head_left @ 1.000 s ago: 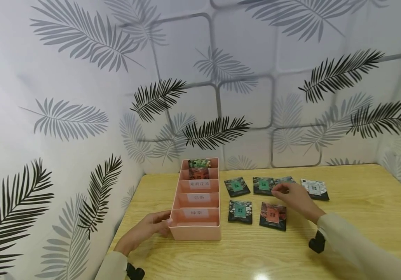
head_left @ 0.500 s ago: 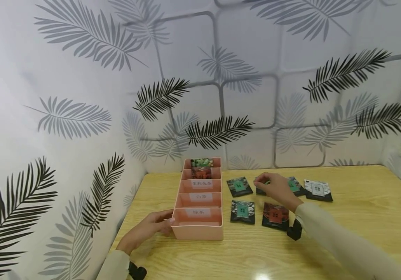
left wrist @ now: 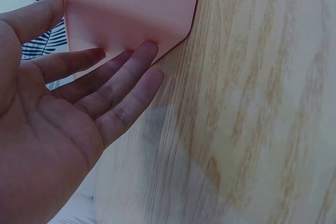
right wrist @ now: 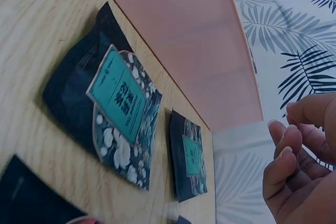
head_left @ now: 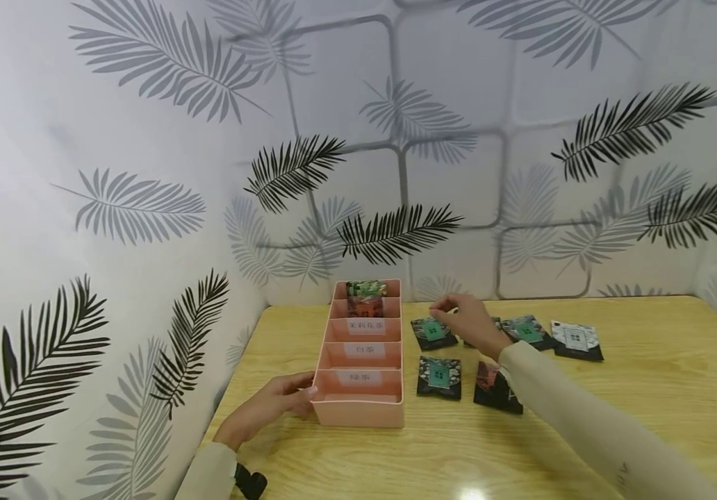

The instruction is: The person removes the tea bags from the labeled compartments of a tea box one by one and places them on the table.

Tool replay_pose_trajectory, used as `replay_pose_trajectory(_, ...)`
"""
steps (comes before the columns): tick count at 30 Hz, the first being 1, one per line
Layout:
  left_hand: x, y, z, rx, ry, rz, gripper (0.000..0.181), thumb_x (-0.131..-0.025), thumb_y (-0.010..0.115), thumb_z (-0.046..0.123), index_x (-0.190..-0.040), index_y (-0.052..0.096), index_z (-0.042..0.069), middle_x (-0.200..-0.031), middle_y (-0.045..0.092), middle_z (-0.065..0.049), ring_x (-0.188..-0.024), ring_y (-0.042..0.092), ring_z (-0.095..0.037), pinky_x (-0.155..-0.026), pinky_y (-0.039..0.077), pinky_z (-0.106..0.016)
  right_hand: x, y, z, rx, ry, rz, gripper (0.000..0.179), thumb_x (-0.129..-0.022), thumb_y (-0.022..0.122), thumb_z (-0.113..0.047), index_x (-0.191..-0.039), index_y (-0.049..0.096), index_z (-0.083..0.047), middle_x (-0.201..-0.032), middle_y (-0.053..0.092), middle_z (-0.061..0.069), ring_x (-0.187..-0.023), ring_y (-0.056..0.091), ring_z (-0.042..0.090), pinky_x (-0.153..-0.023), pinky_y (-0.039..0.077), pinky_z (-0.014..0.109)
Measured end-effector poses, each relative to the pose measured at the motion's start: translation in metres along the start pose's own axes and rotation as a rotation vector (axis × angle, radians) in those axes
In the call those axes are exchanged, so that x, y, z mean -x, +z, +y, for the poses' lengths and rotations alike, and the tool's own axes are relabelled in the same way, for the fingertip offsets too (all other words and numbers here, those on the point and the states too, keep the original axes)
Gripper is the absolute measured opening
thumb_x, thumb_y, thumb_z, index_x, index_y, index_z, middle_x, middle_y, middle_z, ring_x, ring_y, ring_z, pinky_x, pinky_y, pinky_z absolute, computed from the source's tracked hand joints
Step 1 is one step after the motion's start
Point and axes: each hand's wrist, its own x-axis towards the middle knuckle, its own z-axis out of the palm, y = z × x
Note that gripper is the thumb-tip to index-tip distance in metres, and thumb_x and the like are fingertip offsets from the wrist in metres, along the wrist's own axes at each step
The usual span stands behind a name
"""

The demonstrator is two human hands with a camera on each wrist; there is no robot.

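My left hand (head_left: 271,410) touches the near left corner of a pink divided box (head_left: 361,415), thumb at the rim. In the left wrist view, its long, nearly straight fingers (left wrist: 128,114) rest against the box's side wall. My right hand (head_left: 474,326) hovers over the back row of sachets, just right of the box. Its fingertips meet the thumb with nothing visible between them. Below it lies a black tea sachet with a green label (head_left: 431,333); another green-labelled sachet (head_left: 438,378) lies nearer. My hand partly hides a third one behind it.
Right of these lie a green-labelled sachet (head_left: 526,330) and a white one (head_left: 576,339). A red-labelled sachet (head_left: 496,392) sits in the front row, partly under my right sleeve. Sachets (head_left: 366,305) stand in the box's back compartments; labels with Chinese characters mark the others. A patterned wall (head_left: 521,257) borders the table.
My right hand has moved left along the back row, from the third sachet to above the leftmost. My left hand stays at the box corner. The head view has shifted slightly.
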Motion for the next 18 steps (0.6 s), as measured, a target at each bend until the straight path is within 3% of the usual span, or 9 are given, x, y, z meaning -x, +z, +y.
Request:
replay_pose_trajectory(3,0.001,-0.001,0.0,-0.003,0.006,0.001,0.058,-0.099,0.051,0.037,-0.149,0.033,0.014,-0.147,0.041,-0.01,-0.114,0.057,-0.024,-0.091,0.049,-0.046,-0.007,0.006,-0.003,-0.018,-0.018,-0.012,0.023,-0.094,0.062,-0.033,-0.107,0.067,-0.015,-0.103,0.064,0.002,-0.075,0.061,0.022,-0.063,0.054,0.04)
replay_pose_trajectory(10,0.002,-0.002,0.0,-0.009,0.005,-0.003,0.06,-0.099,0.051,0.039,-0.15,0.032,0.013,-0.146,0.041,-0.01,-0.112,0.058,-0.024,-0.091,0.049,-0.045,-0.027,0.022,-0.013,-0.005,-0.058,-0.016,0.021,-0.094,0.063,-0.032,-0.105,0.068,-0.015,-0.103,0.065,0.001,-0.09,0.06,0.022,-0.067,0.052,0.035)
replay_pose_trajectory(18,0.0,-0.001,-0.001,-0.006,0.005,0.008,0.06,-0.098,0.052,0.038,-0.149,0.034,0.013,-0.147,0.04,-0.01,-0.112,0.058,-0.025,-0.091,0.049,-0.047,-0.047,0.044,-0.025,-0.027,-0.066,-0.02,0.028,-0.094,0.063,-0.032,-0.109,0.068,-0.009,-0.104,0.064,0.001,-0.093,0.059,0.02,-0.069,0.052,0.037)
